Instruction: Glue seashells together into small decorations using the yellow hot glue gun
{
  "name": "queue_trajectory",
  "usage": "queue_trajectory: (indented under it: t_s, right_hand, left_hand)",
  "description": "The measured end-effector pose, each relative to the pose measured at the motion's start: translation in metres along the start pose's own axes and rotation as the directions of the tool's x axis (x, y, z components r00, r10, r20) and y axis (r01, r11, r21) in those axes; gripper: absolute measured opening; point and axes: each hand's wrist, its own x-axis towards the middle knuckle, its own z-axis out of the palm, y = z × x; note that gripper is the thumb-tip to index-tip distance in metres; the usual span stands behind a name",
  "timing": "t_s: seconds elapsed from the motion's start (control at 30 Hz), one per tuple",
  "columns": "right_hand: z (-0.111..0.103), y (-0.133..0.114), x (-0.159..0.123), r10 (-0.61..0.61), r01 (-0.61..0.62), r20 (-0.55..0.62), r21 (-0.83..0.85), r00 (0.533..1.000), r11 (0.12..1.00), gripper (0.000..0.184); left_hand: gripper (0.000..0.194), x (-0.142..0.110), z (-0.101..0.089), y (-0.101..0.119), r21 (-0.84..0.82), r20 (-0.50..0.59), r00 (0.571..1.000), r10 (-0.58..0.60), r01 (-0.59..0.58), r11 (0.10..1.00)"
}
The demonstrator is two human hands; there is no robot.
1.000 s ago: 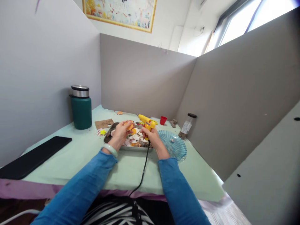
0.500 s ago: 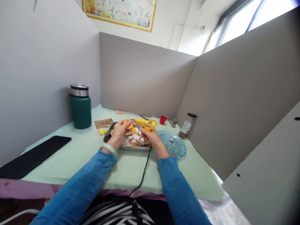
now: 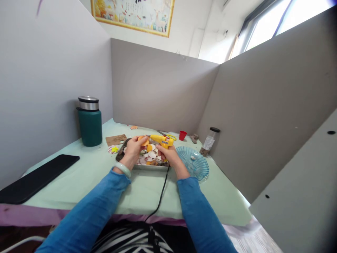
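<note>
In my right hand (image 3: 168,154) is a yellow glue gun (image 3: 160,140), its nozzle pointing left and its black cord (image 3: 163,193) running down over the table edge. My left hand (image 3: 133,150) is closed on an orange shell (image 3: 143,141), held up close to the nozzle; whether nozzle and shell touch I cannot tell. Both hands are over a metal tray (image 3: 150,168) filled with white, orange and brown shells (image 3: 152,154). Right of the tray lies a blue fluted glass plate (image 3: 198,167) with a small item on it.
A green bottle (image 3: 90,128) and a black mat (image 3: 44,175) stand to the left. Brown cardboard (image 3: 113,140) and a yellow flower piece (image 3: 114,149) lie beside the tray. Behind are scissors (image 3: 171,137), a red cup (image 3: 182,135) and a jar (image 3: 210,142). Grey panels (image 3: 163,88) enclose the table.
The whole view has shifted slightly. Both hands keep their hold, with the shell and the glue gun's nozzle close together as before.
</note>
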Motion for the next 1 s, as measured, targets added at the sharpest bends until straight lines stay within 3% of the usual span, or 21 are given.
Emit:
queue_trajectory:
  t_s: [0.2,0.47,1.0]
  right_hand:
    - [0.0002,0.0009,0.0,0.015,-0.015,-0.005,0.003,1.0,1.0,0.035]
    - [0.0014,-0.0008,-0.0009,-0.006,0.007,-0.025,0.009,1.0,1.0,0.036]
    - [0.0003,0.0018,0.0013,-0.005,0.005,-0.026,-0.007,1.0,1.0,0.04]
  left_hand:
    - [0.049,-0.0004,0.0005,0.0018,-0.034,-0.001,1.0,-0.002,0.002,0.999]
    - [0.041,0.0035,-0.0023,-0.0054,-0.032,0.076,0.996,-0.041,0.043,0.999]
    - [0.036,0.0044,-0.0034,-0.0021,-0.115,0.066,0.996,-0.067,0.075,0.991]
